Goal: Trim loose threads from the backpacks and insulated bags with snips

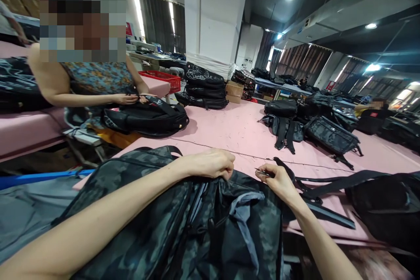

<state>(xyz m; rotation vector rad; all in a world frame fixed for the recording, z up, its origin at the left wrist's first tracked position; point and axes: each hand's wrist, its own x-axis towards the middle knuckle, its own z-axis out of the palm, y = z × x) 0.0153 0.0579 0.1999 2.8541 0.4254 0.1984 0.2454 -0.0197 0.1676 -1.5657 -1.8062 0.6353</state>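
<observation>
A dark camouflage backpack (157, 227) lies in front of me on the pink-covered table, with grey lining or strap cloth showing in its folds. My left hand (213, 164) is closed on the bag's upper edge and bunches the fabric there. Just right of it, above the same bag's far edge, my right hand (277, 179) pinches a small dark pointed tool (261, 170); most of the tool is hidden by the fingers.
Across the table (226, 129), a co-worker handles a black backpack (147, 118). Stacked black bags (205, 85) stand by the pillar. More camouflage bags (331, 133) lie at the right. A black bag (383, 205) with straps sits near my right arm. Thread scraps litter the cloth.
</observation>
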